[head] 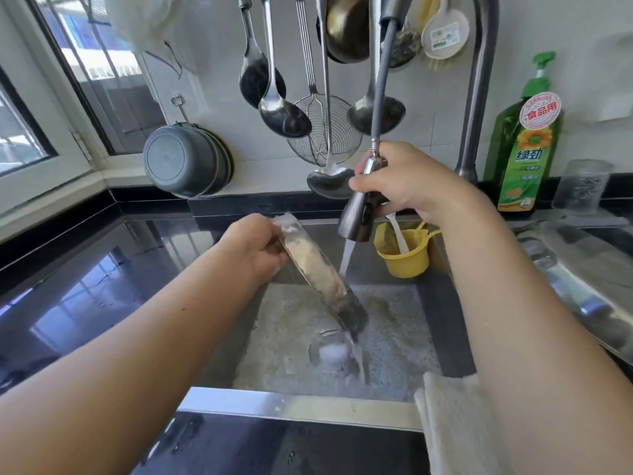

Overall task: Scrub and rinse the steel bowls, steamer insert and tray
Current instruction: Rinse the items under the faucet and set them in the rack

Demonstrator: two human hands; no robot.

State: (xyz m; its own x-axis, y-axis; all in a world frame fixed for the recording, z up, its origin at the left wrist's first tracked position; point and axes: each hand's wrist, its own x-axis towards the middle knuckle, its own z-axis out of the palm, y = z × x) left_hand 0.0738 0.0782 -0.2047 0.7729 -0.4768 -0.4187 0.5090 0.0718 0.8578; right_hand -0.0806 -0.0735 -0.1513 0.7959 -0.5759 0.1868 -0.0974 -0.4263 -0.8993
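My left hand (255,250) grips the upper edge of a soapy steel tray (322,279), held tilted on edge over the sink (394,323). My right hand (407,181) holds the pull-out faucet spray head (359,214) above and to the right of the tray. Water streams from the head onto the tray's far side and runs off its lower end. Foam clings to the tray's top corner. A clear glass (330,351) with suds sits on the sink floor under the tray.
A yellow cup (404,258) hangs at the sink's back right. Ladles and a wire skimmer (325,132) hang on the wall. A green dish soap bottle (527,138) stands by the faucet. A cloth (459,426) drapes over the sink's front right edge. Steel items (582,269) lie on the right counter.
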